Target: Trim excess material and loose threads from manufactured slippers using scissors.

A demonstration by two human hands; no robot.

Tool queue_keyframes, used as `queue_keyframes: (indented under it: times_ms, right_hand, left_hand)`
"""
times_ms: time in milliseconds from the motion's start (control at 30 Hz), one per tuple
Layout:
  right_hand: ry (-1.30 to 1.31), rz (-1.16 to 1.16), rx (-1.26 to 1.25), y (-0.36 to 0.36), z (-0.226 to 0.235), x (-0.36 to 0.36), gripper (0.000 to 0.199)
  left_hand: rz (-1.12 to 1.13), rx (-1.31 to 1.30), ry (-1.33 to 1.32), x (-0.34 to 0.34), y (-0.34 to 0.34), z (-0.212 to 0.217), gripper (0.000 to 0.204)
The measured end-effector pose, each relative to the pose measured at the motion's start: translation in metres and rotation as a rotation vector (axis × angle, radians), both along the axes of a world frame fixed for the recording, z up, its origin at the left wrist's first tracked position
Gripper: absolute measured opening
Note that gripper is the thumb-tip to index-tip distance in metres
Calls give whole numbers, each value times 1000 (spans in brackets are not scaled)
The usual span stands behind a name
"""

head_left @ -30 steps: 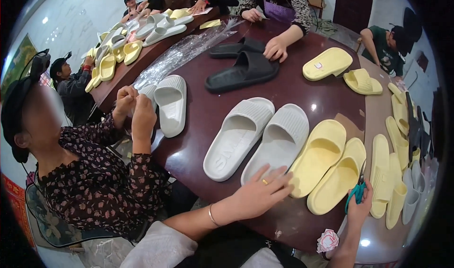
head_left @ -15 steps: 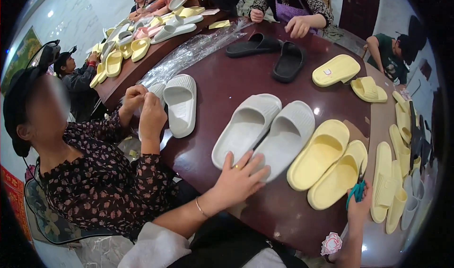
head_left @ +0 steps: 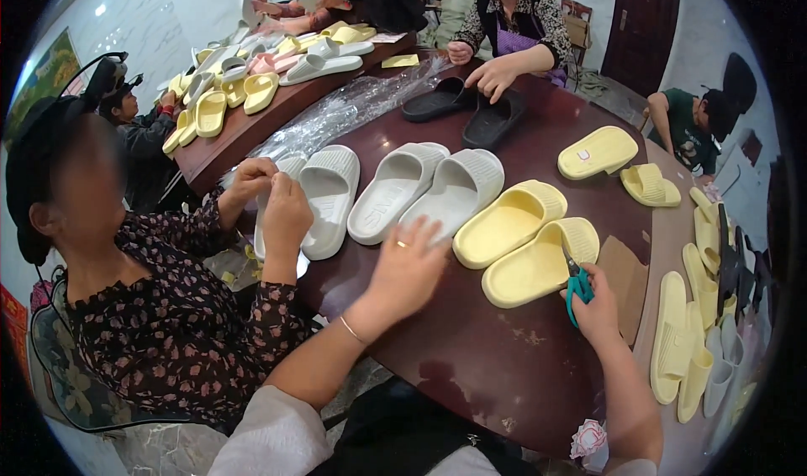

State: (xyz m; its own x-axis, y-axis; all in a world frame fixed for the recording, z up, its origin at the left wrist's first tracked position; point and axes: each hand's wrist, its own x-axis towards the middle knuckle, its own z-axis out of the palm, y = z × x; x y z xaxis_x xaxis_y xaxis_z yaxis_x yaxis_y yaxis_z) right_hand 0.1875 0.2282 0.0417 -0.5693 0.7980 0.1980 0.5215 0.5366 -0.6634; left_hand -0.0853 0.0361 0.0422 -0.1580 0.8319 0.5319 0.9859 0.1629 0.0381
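Observation:
My left hand [head_left: 405,270] is open, its fingers spread and slightly blurred over the heel end of a pair of light grey slippers [head_left: 458,197]. Whether its fingertips touch them I cannot tell. In my right hand [head_left: 598,312] is a pair of scissors [head_left: 578,291] with teal handles, blades pointing forward. The scissors are beside the heel of the nearer of two yellow slippers [head_left: 523,276], which lie just right of the grey pair. Another grey slipper [head_left: 329,203] stands left of that pair, close to a neighbour's hands.
At my left a person in a flowered top holds their hands [head_left: 282,203] together. Across the dark red table [head_left: 471,350], another person's hand [head_left: 498,74] reaches a black slipper [head_left: 496,119]. More yellow slippers [head_left: 672,341] lie at right, and cardboard [head_left: 620,278] nearby.
The grey pair has moved left and away, near the other grey slipper. The yellow pair has shifted left; my hands moved too. The person opposite has reached onto the black slippers.

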Motion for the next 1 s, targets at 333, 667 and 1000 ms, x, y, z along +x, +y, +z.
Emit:
queue_keyframes:
  times_ms: [333,667,1000]
  right_hand:
    - [-274,265,220,-59,38,2,53]
    - [-352,381,261,-88,58,42,56]
    - [-367,340,235,-86,49,55,57]
  left_hand:
    - [-1129,433,-166,200,38,29,32]
    - [-1352,421,-184,248,50,23,23]
    - [-1375,194,-176,263,50,22,22]
